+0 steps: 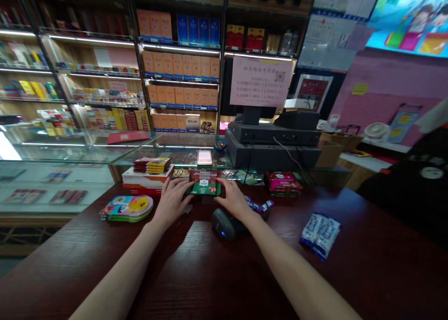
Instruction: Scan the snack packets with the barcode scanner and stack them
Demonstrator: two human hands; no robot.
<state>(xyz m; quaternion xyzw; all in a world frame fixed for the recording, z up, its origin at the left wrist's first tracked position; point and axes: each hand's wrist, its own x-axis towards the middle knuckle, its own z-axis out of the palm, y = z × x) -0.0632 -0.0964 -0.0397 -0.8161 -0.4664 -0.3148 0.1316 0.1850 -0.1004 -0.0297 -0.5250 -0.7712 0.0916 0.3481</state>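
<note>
A small brown and green snack packet (204, 183) with printed lettering and a pale label is held up at the far side of the counter. My left hand (175, 197) closes on its left edge, and my right hand (233, 197) pinches its right edge. Just below my right wrist lies a dark barcode scanner (223, 225) with a blue light. Purple wrapped snacks (259, 205) sit behind that forearm, partly hidden. To the left of my left hand stands a white and red box (145, 179) with stacked red and yellow packets (156, 165) on top.
Colourful cartoon packs (128, 207) lie on the dark wooden counter (70, 259) at left. Blue and white packets (320, 235) and red packets (283, 183) lie at right. Behind stand a glass case (131, 154), a point-of-sale terminal (273, 140) and stocked shelves. A dark-clothed person (413, 180) is at right.
</note>
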